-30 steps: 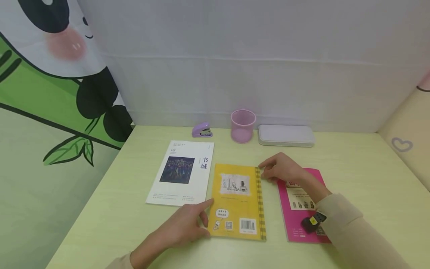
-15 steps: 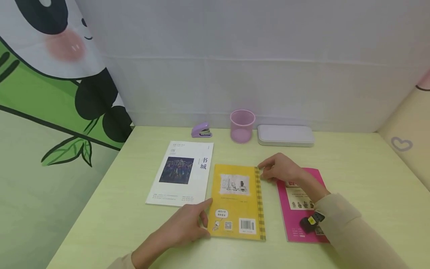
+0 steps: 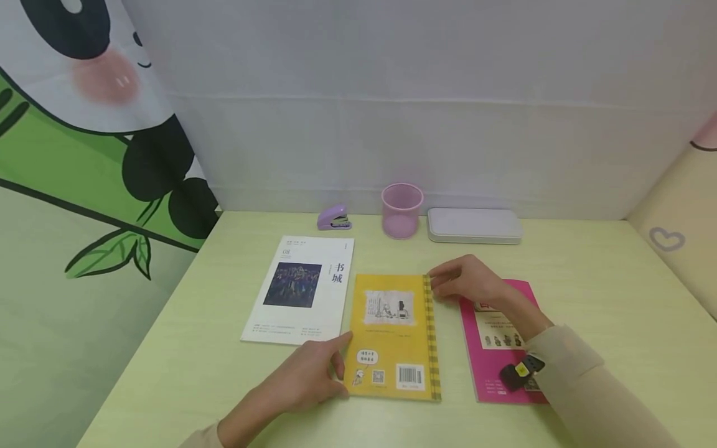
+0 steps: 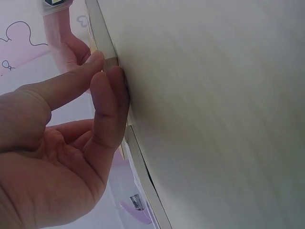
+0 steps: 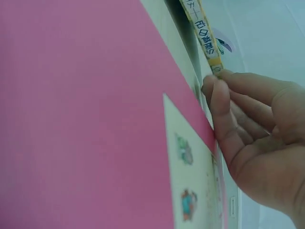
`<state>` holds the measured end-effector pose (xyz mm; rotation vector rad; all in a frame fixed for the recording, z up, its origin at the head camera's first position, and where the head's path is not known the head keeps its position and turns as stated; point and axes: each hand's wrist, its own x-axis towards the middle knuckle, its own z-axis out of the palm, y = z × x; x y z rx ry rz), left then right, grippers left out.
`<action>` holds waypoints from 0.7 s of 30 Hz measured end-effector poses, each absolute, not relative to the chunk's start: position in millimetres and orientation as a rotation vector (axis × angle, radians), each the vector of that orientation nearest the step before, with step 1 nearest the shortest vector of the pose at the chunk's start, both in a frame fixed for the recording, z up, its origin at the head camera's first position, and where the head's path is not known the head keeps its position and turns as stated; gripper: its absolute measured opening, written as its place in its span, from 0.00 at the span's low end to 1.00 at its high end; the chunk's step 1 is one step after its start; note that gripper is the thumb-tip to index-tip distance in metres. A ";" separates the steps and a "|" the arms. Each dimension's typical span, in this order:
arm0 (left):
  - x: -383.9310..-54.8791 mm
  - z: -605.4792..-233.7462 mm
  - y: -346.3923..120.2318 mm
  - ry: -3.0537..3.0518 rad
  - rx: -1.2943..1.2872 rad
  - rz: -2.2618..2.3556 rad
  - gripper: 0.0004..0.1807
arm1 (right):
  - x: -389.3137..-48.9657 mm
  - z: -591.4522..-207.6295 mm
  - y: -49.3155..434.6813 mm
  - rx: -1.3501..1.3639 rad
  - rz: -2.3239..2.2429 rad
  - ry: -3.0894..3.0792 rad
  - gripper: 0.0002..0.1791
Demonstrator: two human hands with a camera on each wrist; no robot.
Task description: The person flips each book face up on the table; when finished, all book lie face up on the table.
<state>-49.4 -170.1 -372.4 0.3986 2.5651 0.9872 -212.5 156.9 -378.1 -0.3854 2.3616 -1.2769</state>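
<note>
A yellow book (image 3: 392, 339) with a checked spine lies flat on the table, back cover up. At its lower left edge is my left hand (image 3: 305, 376), index finger and thumb spread along that side. The left wrist view has these fingertips (image 4: 97, 56) right at the book's corner. My right hand (image 3: 467, 281) reaches over a pink book (image 3: 484, 367) and touches the yellow book's upper right corner with its index finger. In the right wrist view that fingertip (image 5: 223, 74) meets the end of the lettered spine (image 5: 204, 36). The right forearm covers part of the pink book.
A white magazine (image 3: 313, 249) lies left of the yellow book. Along the back stand a purple stapler (image 3: 334, 219), a pink cup (image 3: 401, 214) and a flat white case (image 3: 474, 226). Behind them hangs a white cloth (image 3: 358, 143).
The head view has shifted very slightly, so everything sits a little further left in it. Both hands and the books keep their places relative to each other.
</note>
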 end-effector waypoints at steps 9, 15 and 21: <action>-48.7 -371.1 -172.2 2.556 0.415 0.990 0.53 | -212.6 -376.0 160.1 -0.358 -1.479 2.169 0.24; -47.8 -370.6 -173.8 2.543 0.409 1.008 0.53 | -212.1 -374.5 160.1 -0.401 -1.511 2.159 0.24; -47.1 -369.3 -174.4 2.554 0.418 0.980 0.53 | -213.0 -374.0 160.4 -0.448 -1.474 2.184 0.26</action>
